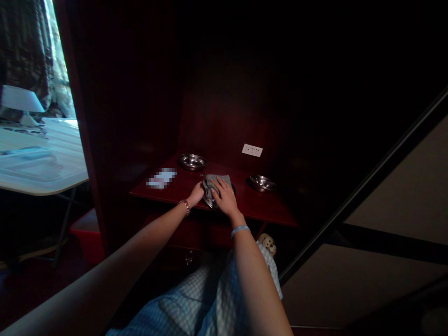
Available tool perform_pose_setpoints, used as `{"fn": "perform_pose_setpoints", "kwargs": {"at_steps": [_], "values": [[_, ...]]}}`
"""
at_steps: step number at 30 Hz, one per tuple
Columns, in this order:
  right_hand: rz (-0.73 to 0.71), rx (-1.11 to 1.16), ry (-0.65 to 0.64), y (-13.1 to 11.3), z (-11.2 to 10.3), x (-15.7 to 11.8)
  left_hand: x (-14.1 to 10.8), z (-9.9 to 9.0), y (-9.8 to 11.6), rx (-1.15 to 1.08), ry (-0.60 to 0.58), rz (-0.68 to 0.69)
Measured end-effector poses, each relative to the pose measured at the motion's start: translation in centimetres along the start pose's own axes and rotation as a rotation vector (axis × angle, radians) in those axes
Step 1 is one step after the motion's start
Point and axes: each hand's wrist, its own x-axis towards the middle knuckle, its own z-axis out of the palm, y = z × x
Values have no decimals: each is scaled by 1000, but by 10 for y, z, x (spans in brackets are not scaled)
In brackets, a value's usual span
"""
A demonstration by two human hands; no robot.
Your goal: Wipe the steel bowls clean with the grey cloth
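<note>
A grey cloth lies over a round metal bowl at the front of the dark red shelf. My right hand presses on the cloth from above, its fingers spread. On the bowl's left side, my left hand has its fingers closed at the rim; the fingertips are partly hidden behind the cloth. One metal bowl stands at the back left of the shelf, and another metal bowl stands to the right of my hands.
A blurred-out flat item lies on the shelf's left. Behind the shelf is a white wall socket. Further left are a white table, a lamp and a red bin. Below the shelf shows a drawer knob.
</note>
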Motion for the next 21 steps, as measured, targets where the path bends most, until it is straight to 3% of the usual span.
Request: {"fn": "perform_pose_setpoints", "kwargs": {"at_steps": [21], "values": [[12, 3, 48, 2, 5, -1, 1, -1, 2, 13, -36, -26]]}}
